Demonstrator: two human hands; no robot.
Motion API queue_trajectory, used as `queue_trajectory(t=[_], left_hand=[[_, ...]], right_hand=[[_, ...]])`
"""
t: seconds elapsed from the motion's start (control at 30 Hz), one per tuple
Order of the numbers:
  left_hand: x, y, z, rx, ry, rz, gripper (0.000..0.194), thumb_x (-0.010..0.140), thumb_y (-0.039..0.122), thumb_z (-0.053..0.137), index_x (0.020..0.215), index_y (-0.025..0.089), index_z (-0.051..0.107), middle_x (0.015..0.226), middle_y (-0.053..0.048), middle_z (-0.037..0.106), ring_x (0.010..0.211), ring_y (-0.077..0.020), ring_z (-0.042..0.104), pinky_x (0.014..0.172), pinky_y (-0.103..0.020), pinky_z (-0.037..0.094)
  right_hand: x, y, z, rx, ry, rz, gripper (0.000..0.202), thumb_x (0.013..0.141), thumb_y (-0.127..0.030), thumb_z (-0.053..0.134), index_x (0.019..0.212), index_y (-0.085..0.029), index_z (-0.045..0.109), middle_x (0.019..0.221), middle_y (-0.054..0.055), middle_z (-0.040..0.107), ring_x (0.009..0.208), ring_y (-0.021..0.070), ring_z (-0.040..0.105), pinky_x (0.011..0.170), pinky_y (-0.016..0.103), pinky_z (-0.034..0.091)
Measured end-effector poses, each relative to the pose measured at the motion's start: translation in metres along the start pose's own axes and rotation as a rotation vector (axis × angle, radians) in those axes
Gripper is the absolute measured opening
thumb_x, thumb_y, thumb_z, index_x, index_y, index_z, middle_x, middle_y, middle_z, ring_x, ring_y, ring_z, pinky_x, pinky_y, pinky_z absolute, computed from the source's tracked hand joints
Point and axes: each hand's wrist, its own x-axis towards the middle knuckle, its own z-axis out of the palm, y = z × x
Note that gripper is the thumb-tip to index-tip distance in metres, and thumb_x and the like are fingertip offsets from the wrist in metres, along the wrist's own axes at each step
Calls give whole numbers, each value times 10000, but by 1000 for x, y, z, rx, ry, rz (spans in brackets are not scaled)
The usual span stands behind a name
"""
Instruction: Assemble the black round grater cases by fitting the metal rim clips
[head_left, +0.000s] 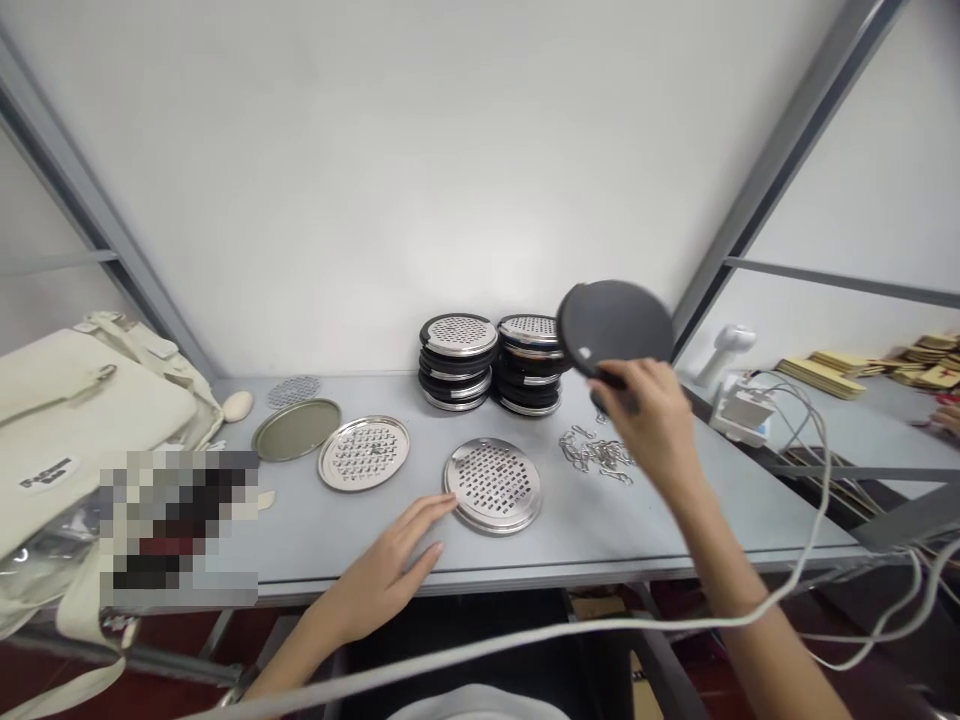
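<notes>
My right hand (645, 405) grips the near edge of a round black disc (619, 322), raised above the table and slightly blurred. My left hand (397, 560) has its fingers stretched out, with the fingertips at the left rim of a round perforated metal plate (493, 485) lying on the table. Left of it lie another perforated metal disc (365, 453) and a plain olive-green disc (298, 430). Two stacks of round black-and-metal pieces, a left stack (457, 362) and a right stack (531, 365), stand at the back. Loose metal clips (600, 453) lie below the raised disc.
A cream bag (97, 410) sits at the left beside an egg-shaped object (238, 406). A flat mesh disc (294, 391) lies near the wall. At the right are a white device (742, 408), yellow stacks (821, 375) and a white cable (600, 626) crossing in front.
</notes>
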Motion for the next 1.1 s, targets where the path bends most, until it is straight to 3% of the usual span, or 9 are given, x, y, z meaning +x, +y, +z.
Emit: queue_trajectory(t=[0.1,0.2,0.27,0.33,0.53,0.7,0.8,0.97,1.1], left_hand=[[-5,-2,-3,-274,26,-102,457,962,419,413,1395,271,400,1217,-92,587,1017,-205,605,921,-370,498],[-4,-15,-4,-541,208,-207,538,850,589,517,1229,208,533,974,-74,646,710,-153,591,661,-284,516],[0,-26,-4,-680,322,-323,531,762,656,582,997,181,590,759,-26,622,499,-88,475,444,-202,400],[3,-35,-2,-709,357,-381,470,792,635,564,878,172,561,565,31,518,425,-66,402,384,-164,310],[6,-39,4,-765,500,-547,490,751,556,655,1005,167,497,593,29,551,431,-112,535,313,-156,325],[3,-36,-6,-750,635,-609,492,706,536,693,972,169,501,728,-2,617,355,-73,482,271,-155,287],[0,-38,-15,-740,721,-637,445,731,545,662,906,163,516,697,24,593,315,-29,384,277,-147,253],[-5,-38,-23,-713,801,-685,499,701,540,684,1023,173,578,645,44,559,393,-68,451,303,-150,271],[-4,-30,-26,-664,798,-685,590,701,546,671,1159,184,581,629,31,568,424,-99,477,334,-173,306]], right_hand=[[-38,-76,14,222,-168,-123,191,944,-259,481,1078,-218,612,921,85,624,857,226,556,743,359,489],[-71,-126,37,285,-325,-226,225,950,-244,476,1132,-199,601,934,89,623,810,207,544,692,326,489],[-84,-142,50,260,-370,-249,260,947,-225,479,1184,-182,579,942,95,612,825,211,538,699,326,486],[-90,-148,56,242,-392,-299,285,943,-193,478,1215,-175,561,967,99,605,839,210,532,735,337,485],[-99,-156,55,230,-443,-456,339,933,-86,421,1256,-135,514,972,105,608,797,191,527,720,327,496],[-89,-149,56,390,-417,-318,327,953,-291,480,1255,-167,492,1096,118,575,972,212,556,824,340,518],[-77,-121,61,365,-403,-100,344,936,-316,498,1242,-157,484,1116,146,548,1046,249,538,878,403,502],[-74,-61,72,204,-430,238,462,875,-431,563,1210,-123,486,1090,176,547,1055,319,516,918,500,443],[-82,-46,72,315,-580,427,537,835,-539,567,1194,-146,490,1070,156,560,1076,303,532,937,450,440]])
